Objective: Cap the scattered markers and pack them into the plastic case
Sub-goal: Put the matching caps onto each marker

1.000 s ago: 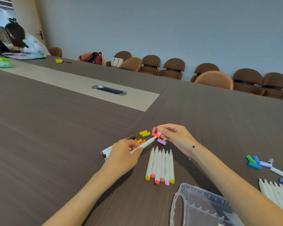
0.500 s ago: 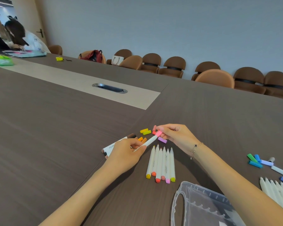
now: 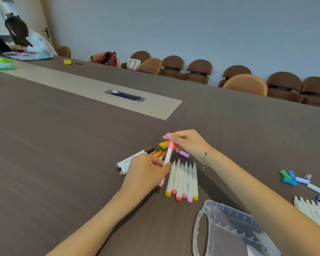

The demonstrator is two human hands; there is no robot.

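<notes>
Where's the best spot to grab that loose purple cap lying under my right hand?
Pinch the purple cap across its long side faces, coming straight down from above. It lies flat on the table, so its ends are low; stay off the uncapped markers just nearer you.

Left hand [image 3: 146, 172] curled, thumb and fingers closed around a held shaft, right hand [image 3: 187, 143] raised beyond it, fingertips [image 3: 169, 136] pinched downward

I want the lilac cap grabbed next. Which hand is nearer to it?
Right. The right hand hovers just above and beside the lilac cap while pinching the pink cap. The left hand grips the marker barrel farther off, to the cap's lower left.
</notes>
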